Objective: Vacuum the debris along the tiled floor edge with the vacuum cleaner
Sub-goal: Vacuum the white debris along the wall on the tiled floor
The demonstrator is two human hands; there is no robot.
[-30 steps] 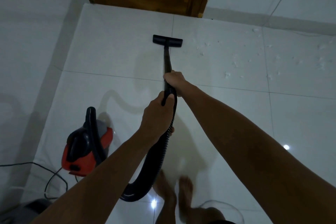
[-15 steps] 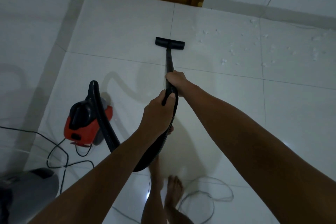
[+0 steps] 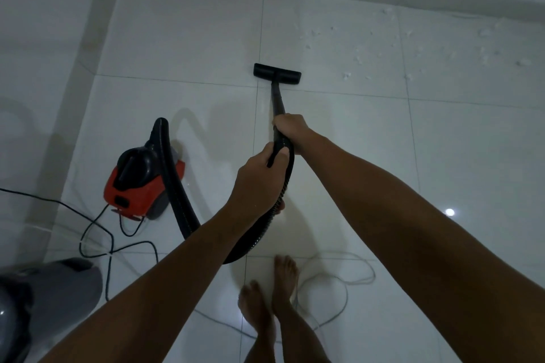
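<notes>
We held the black wand (image 3: pixel 276 99) tight, right hand (image 3: pixel 290 128) in front, left hand (image 3: pixel 259 177) curled round the hose (image 3: pixel 265 224) behind it.

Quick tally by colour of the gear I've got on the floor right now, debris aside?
Black: 4 – floor nozzle, wand, ribbed hose, power cord
Red and black: 1 – vacuum canister
Grey: 1 – rounded object at bottom left
White: 1 – loose cable by the feet
Total: 7
</notes>
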